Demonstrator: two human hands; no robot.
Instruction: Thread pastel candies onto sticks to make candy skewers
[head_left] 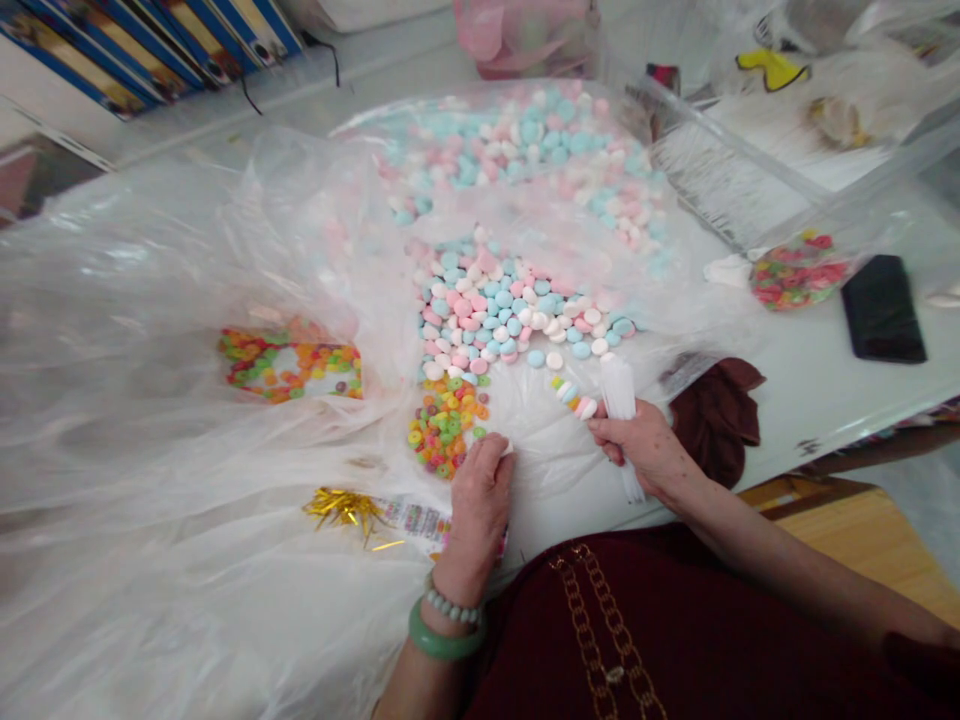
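My right hand [637, 440] is closed round a bundle of white sticks [619, 420] and also pinches a short row of threaded candies [574, 397] in yellow, blue, white and pink. My left hand [484, 485] has its fingers pressed together beside the pile of small ring candies [444, 425]; whatever its fingertips hold is too small to make out. Beyond both hands lies a heap of pink, blue and white round candies [495, 308], spilling from a clear plastic bag [300, 220].
More ring candies [300, 365] show under plastic at the left. Gold tinsel [346, 508] lies near the left wrist. A brown cloth [718, 420], a black phone [885, 308] and a bag of colourful candies [799, 273] are at the right. Binders [172, 50] stand at the back left.
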